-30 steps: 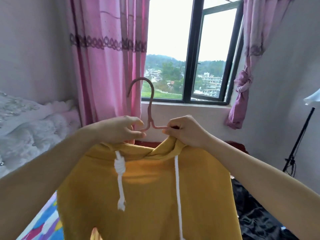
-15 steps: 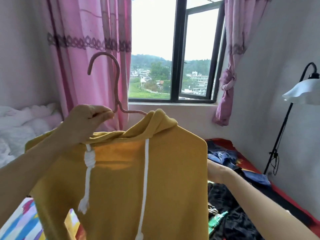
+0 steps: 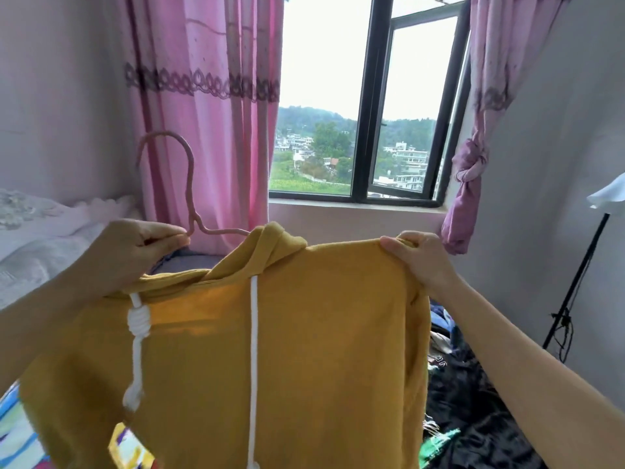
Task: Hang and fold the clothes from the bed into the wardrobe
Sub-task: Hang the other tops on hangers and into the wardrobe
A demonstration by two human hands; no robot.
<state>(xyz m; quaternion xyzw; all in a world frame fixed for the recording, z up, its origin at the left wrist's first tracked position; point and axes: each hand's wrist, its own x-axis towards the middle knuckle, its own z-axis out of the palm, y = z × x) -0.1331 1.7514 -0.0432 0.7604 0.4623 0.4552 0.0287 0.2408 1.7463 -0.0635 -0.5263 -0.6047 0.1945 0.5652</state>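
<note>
A mustard-yellow hoodie [image 3: 304, 333] with two white drawstrings hangs in front of me on a pink hanger [image 3: 189, 184], whose hook rises above the collar. My left hand [image 3: 135, 252] pinches the hanger at the base of its hook, by the hoodie's left shoulder. My right hand [image 3: 419, 258] grips the top of the hoodie's right shoulder. The hanger's arms are hidden inside the garment. The wardrobe is out of view.
A heap of dark clothes [image 3: 473, 418] lies on the bed at lower right. White bedding [image 3: 40, 245] sits at left, pink curtains [image 3: 209, 96] and a window [image 3: 365, 130] lie ahead. A floor lamp [image 3: 581, 265] stands by the right wall.
My right hand let go of the hanger neck, dropped behind the hoodie, then rose to grip its right shoulder. The hoodie now spreads wider across the hanger.
</note>
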